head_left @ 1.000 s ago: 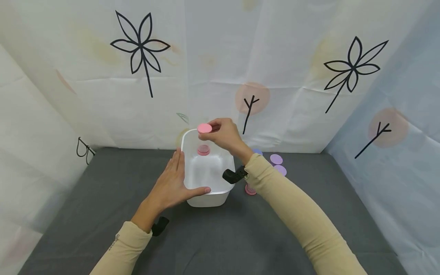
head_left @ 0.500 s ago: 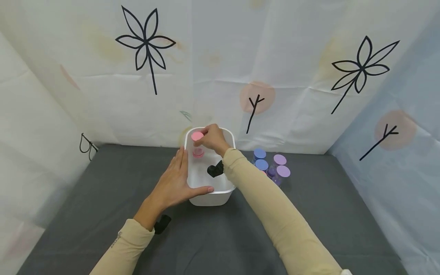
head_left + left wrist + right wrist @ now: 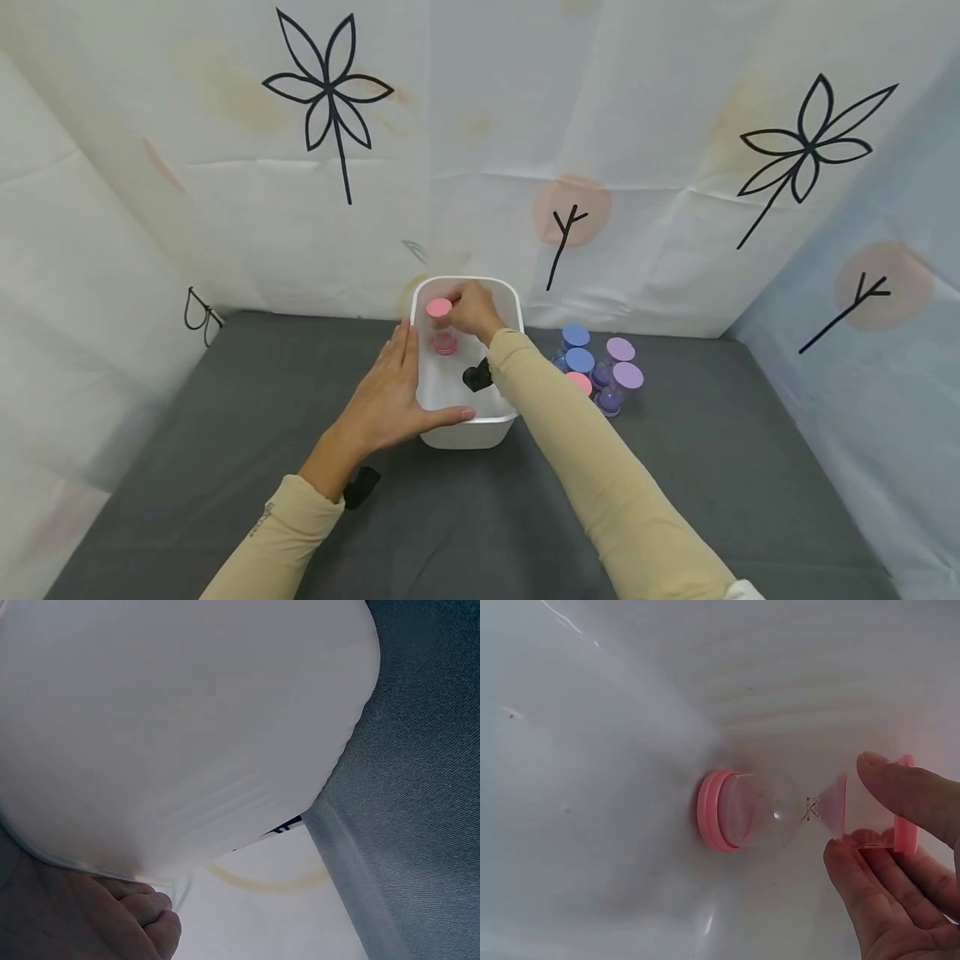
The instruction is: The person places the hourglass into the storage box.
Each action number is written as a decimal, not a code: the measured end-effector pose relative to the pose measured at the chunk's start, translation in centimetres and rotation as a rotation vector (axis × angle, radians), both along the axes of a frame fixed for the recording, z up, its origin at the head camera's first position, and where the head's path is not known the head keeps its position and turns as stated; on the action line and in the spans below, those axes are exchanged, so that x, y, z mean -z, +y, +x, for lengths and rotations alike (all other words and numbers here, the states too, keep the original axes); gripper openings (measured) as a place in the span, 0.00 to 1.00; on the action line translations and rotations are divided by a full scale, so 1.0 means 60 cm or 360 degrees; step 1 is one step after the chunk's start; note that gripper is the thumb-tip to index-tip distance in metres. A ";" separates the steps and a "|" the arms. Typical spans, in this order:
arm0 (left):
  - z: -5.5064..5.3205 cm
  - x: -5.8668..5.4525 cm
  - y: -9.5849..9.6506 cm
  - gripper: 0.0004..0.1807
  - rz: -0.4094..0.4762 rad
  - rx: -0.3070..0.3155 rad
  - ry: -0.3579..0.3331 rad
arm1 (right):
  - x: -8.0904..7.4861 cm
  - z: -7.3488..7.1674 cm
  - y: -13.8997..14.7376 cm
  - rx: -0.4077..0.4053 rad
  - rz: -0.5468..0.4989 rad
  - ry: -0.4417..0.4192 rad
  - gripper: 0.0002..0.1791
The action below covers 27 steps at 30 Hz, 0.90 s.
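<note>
A pink-capped hourglass [image 3: 772, 810] stands upright inside a white plastic bin [image 3: 468, 433], near its far left corner. My right hand [image 3: 474, 310] reaches into the bin and grips the hourglass by its upper end, thumb on one side and fingers on the other. Pink sand shows in both of its glass bulbs in the right wrist view. My left hand [image 3: 382, 396] lies against the bin's left side with straight fingers, its thumb along the front rim. In the left wrist view, the left fingers [image 3: 146, 911] rest against the bin's outer wall.
Right of the bin stand several more hourglasses: two with blue caps [image 3: 579, 360], two with purple caps [image 3: 627, 376] and a pink-capped one [image 3: 579, 383] partly behind the right sleeve. Dark grey cloth [image 3: 712, 467] covers the table. A printed white curtain [image 3: 480, 125] rises behind.
My right hand has lowered the pink hourglass from above the bin's rim down into the bin. My left hand stays at the bin. The view has shifted slightly.
</note>
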<state>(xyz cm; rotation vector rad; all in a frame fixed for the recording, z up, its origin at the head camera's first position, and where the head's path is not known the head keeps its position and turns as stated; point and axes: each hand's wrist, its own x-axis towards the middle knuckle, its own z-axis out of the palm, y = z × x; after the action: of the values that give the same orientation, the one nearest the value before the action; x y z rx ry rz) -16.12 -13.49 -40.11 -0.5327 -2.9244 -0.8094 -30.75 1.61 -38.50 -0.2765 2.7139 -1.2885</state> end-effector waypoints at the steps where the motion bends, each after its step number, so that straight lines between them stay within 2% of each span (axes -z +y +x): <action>1: 0.000 0.000 0.001 0.78 0.0000 0.0000 -0.0001 | 0.000 0.001 0.001 0.0002 0.0000 0.0005 0.22; 8: 0.001 -0.001 0.007 0.77 -0.0002 0.0003 -0.0006 | -0.005 0.007 0.004 -0.0007 0.0099 -0.0001 0.16; 14: 0.002 -0.002 0.009 0.77 -0.0003 -0.0004 -0.0011 | -0.017 0.012 0.009 -0.0085 0.0228 -0.0006 0.14; 20: 0.002 -0.003 0.008 0.77 0.0009 -0.0014 -0.0036 | -0.043 0.017 0.022 -0.0072 0.0298 0.0043 0.27; 24: 0.000 -0.003 0.007 0.78 0.0014 -0.0028 -0.0050 | -0.071 0.026 0.043 -0.0074 0.0161 0.0045 0.32; 27: 0.000 -0.002 0.005 0.78 0.0024 -0.0035 -0.0048 | -0.091 0.040 0.068 -0.0105 -0.0048 0.0056 0.32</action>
<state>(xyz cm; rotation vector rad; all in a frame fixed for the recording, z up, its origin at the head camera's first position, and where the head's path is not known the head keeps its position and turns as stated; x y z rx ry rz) -16.14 -13.21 -39.98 -0.4901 -2.9438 -0.8434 -28.32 5.67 -33.02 -0.3924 2.6917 -1.3198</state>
